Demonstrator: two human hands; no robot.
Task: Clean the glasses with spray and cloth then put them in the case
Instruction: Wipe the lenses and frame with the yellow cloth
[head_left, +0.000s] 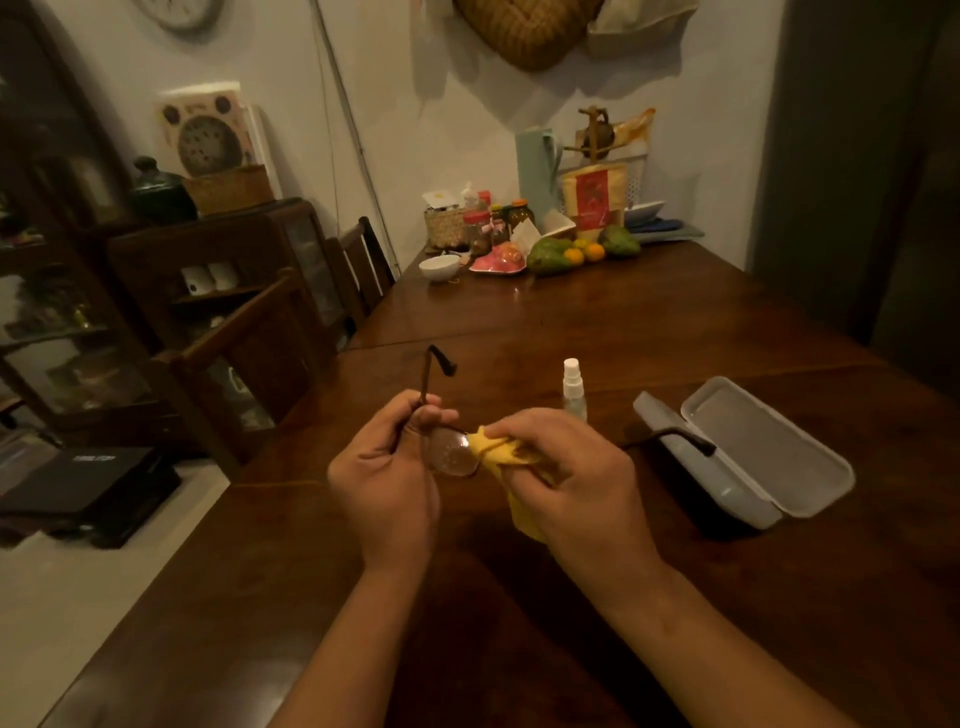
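Above the middle of the wooden table, my left hand grips the dark-framed glasses at the left hinge. One round lens shows between my hands and both temple arms stick out, one up and one to the right. My right hand pinches a yellow cloth around the other lens, which is hidden. A small clear spray bottle with a white cap stands upright just behind my right hand. To the right, a grey glasses case lies open on the table.
Fruit, jars, a small white bowl and packets crowd the table's far end by the wall. Wooden chairs and a dark glass-fronted cabinet stand to the left of the table.
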